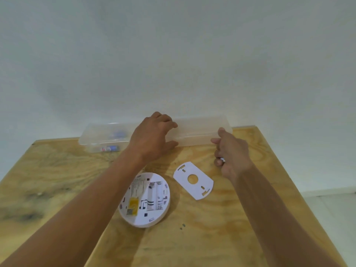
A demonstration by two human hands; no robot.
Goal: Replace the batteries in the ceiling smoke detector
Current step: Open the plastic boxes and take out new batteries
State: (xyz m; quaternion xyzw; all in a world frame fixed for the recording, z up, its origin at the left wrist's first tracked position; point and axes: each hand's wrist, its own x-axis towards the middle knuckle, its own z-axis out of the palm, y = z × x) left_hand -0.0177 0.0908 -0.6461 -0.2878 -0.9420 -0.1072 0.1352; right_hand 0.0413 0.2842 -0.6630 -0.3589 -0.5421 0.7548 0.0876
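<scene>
Smoke detector (pixel 144 199) lay face down on my plywood table (pixel 221 228), battery bay up, mounting plate (pixel 193 180) just beside it. My left hand (pixel 152 135) gripped the clear plastic box (pixel 200 132); my right hand (pixel 231 153) curled round something small, possibly a battery.

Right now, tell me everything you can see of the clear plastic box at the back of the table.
The clear plastic box is long, low and translucent, lying flat along the table's far edge against the wall. Blurred bluish items show inside near its left end. The left hand grips its middle, fingers over the top, thumb at the front. The right hand touches its right end.
</scene>
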